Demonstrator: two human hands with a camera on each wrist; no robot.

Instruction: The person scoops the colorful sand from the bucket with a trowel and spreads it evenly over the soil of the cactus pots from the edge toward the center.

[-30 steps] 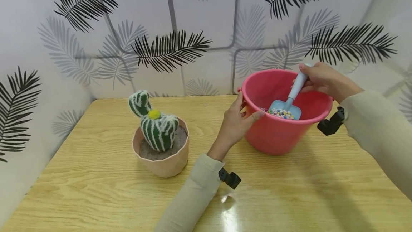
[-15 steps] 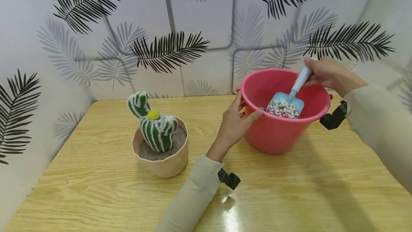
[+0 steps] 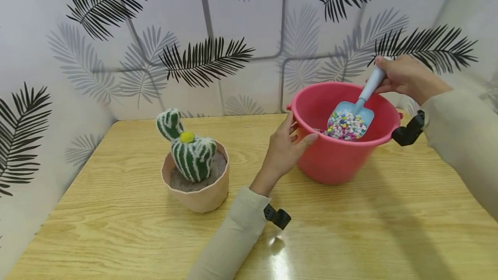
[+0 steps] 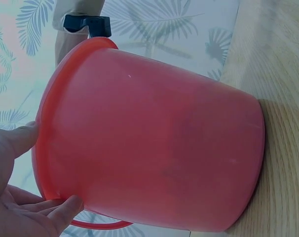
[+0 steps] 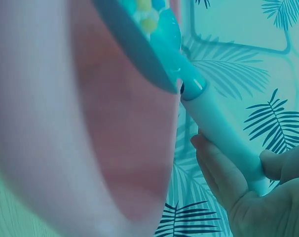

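A pink bucket [image 3: 330,159] stands on the table at the right. My left hand [image 3: 281,148] holds its left side at the rim, thumb on the near edge and fingers round the side, as the left wrist view shows. My right hand [image 3: 412,77] grips the pale handle of a light-blue scoop [image 3: 359,106] above the bucket's far right. In the right wrist view, fingers and thumb close round the handle [image 5: 223,133]. Small multicoloured pellets [image 3: 347,125] heap in the scoop's blade, which is tilted inside the bucket's mouth. The bucket's bottom is hidden.
Left of the bucket, a peach pot [image 3: 202,200] holds a knitted green-and-white cactus [image 3: 192,159] with a yellow top. Both stand on a light wooden table [image 3: 116,237]. Behind the table rises a leaf-patterned wall [image 3: 245,20].
My right hand has risen and shifted slightly right with the scoop, and more pellets show in its blade. My left hand keeps its hold on the bucket.
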